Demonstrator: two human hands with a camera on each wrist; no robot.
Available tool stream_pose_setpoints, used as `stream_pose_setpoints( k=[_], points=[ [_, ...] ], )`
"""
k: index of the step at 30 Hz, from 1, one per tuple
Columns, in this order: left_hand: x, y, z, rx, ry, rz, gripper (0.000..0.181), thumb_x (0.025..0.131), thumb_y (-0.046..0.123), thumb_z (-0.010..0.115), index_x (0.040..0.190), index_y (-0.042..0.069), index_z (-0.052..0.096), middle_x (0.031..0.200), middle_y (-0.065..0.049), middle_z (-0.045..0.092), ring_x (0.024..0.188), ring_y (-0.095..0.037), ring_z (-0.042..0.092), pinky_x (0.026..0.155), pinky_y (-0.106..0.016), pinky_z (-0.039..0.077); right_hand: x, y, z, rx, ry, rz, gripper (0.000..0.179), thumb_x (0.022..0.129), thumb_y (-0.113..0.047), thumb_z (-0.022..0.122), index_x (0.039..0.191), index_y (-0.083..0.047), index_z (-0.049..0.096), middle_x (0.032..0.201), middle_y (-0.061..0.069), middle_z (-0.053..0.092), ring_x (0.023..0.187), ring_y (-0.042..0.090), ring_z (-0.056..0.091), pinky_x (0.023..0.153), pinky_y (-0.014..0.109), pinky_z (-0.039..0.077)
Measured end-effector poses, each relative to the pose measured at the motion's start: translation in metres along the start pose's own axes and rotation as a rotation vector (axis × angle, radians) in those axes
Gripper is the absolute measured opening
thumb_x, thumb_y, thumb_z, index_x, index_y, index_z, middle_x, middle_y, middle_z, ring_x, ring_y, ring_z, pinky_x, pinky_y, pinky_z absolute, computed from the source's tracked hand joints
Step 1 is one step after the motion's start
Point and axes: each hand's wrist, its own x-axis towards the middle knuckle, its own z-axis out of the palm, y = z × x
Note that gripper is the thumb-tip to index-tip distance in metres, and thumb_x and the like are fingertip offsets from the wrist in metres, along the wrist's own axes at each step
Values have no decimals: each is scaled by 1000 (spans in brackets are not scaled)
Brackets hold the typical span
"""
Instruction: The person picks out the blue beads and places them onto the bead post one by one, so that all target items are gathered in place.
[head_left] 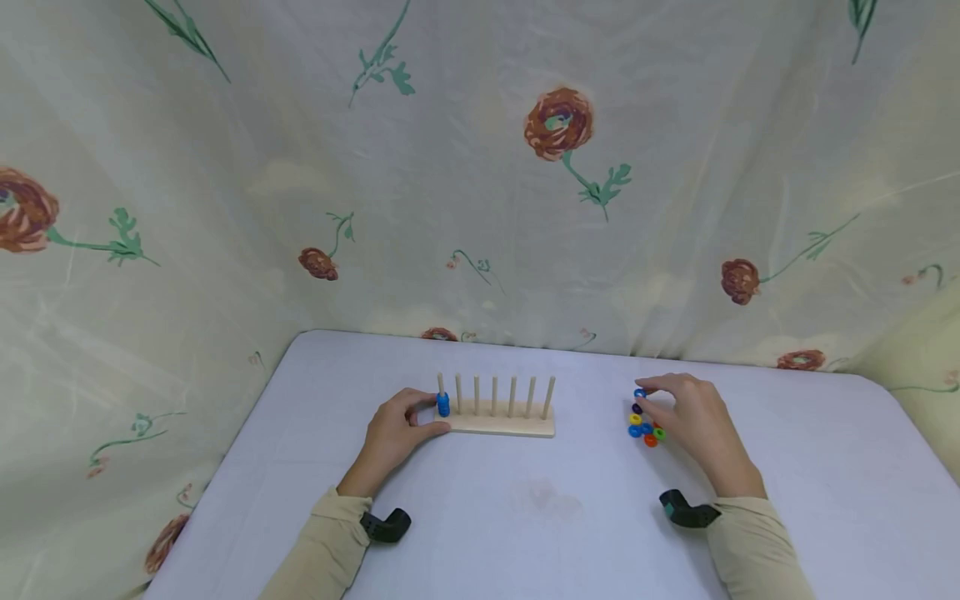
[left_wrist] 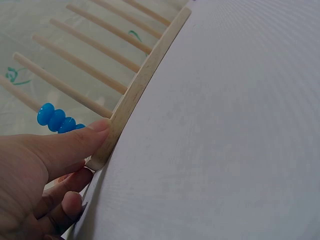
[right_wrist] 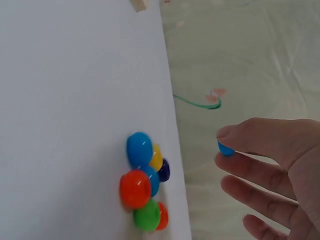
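A wooden peg rack [head_left: 502, 425] with a row of upright pegs stands on the table. Several blue beads [head_left: 443, 405] are stacked on its leftmost peg. My left hand [head_left: 399, 429] grips the left end of the rack's base, with the thumb [left_wrist: 97, 131] along the front edge. Off to the right, my right hand [head_left: 693, 421] pinches one blue bead [right_wrist: 226, 149] between thumb and index finger, raised over a small pile. In that pile lie blue, yellow, dark purple, green and red-orange beads [right_wrist: 135, 189].
A white cloth covers the table [head_left: 555, 525]. Behind it and at the sides hangs a flowered curtain [head_left: 450, 167]. Dark wrist cameras [head_left: 386, 526] sit on both sleeves, close above the table top.
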Motion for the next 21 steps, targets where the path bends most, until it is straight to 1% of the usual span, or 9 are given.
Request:
stream_pose_setpoints(
  k=[6, 11, 16, 21],
  points=[
    [0, 1, 0, -1, 4, 3, 49, 78, 29, 91, 121, 11, 76, 96, -2, 66, 68, -10, 46, 58, -21, 35, 5, -18, -2, 24, 16, -26, 28, 93, -19, 78, 117, -6, 77, 122, 20, 74, 121, 44, 62, 104, 65, 46],
    [0, 1, 0, -8, 2, 5, 48, 79, 30, 91, 121, 11, 76, 101, -2, 68, 68, -10, 46, 57, -21, 35, 12, -33, 1, 57, 54, -74, 22, 93, -20, 78, 111, -7, 79, 116, 16, 76, 116, 40, 65, 102, 62, 48],
    [0, 2, -1, -12, -7, -7, 49, 79, 31, 90, 121, 12, 76, 99, -2, 67, 68, -10, 46, 58, -21, 35, 19, -51, 9, 82, 87, -122, 22, 94, -20, 78, 111, -9, 79, 115, 14, 77, 115, 39, 67, 101, 60, 49],
    [0, 1, 0, -7, 4, -3, 48, 78, 31, 91, 121, 13, 76, 100, -1, 68, 67, -9, 46, 57, -21, 35, 26, -76, 16, 112, 84, -140, 22, 93, -19, 78, 113, -9, 80, 118, 14, 76, 120, 39, 66, 103, 60, 50]
  ],
)
